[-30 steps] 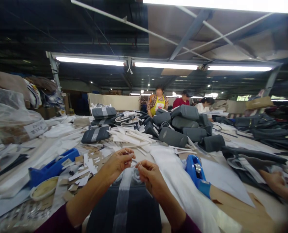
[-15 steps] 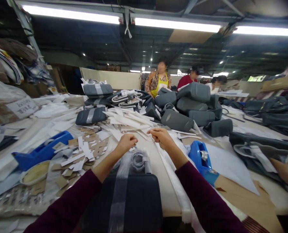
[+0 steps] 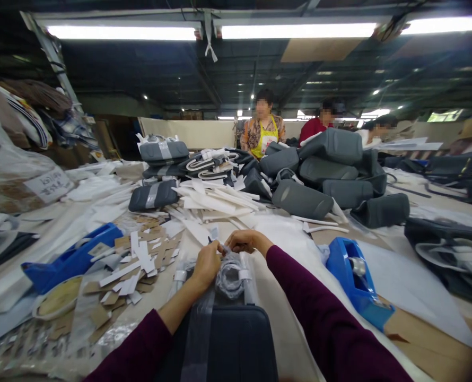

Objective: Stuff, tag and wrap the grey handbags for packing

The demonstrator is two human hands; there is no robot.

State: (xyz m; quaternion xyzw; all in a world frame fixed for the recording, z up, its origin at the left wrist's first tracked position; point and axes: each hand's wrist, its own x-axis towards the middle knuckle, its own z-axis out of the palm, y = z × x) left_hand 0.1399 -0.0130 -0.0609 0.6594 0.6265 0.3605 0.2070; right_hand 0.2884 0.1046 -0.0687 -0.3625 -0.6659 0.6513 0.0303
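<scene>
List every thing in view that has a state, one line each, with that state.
Left hand: fingers curled; grip unclear
Right hand: fingers bent, beyond the coil
Coil: wound in loops
Nearest dark case: clear strip across it
Grey cases: heaped
White strips: piled loosely
Cardboard pieces: scattered
Tube lights: lit

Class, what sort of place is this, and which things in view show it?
Probably a factory workroom: a heap of similar dark grey bag-like items, a blue tape dispenser on the cluttered worktable, and long strip lights overhead.
</scene>
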